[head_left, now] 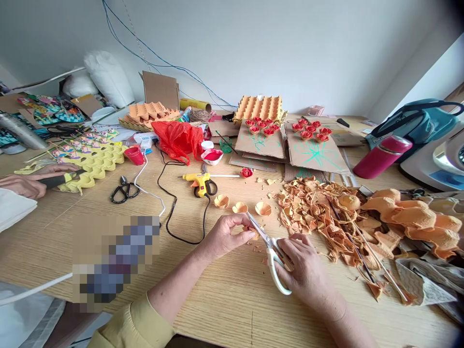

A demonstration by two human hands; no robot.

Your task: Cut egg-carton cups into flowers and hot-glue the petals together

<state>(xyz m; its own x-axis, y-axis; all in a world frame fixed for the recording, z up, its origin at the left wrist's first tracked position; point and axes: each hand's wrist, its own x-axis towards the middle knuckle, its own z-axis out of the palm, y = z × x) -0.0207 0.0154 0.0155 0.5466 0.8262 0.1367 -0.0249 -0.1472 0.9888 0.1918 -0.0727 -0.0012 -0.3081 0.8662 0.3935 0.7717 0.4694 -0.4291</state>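
Note:
My right hand (pixel 302 263) grips a pair of scissors (pixel 273 263) by their white handles. The blades point up and left, towards my left hand (pixel 228 237). Between the thumb and fingers of that left hand is a small orange egg-carton piece (pixel 255 234), mostly hidden by the fingers and the blades. Just beyond lie cut orange egg-carton cups (pixel 263 209) with petal-like edges, another cup (pixel 239 207) and a small stack of cups (pixel 221 201). Tiny orange scraps are scattered on the table around my hands.
To the right lie a heap of orange scraps (pixel 304 208) and an uncut egg carton (pixel 416 215). A yellow glue gun (pixel 197 182) with a black cord lies ahead. Red paper flowers (pixel 313 129) stand on cardboard. At far left, another person's hand (pixel 27 183) holds a dark-handled tool.

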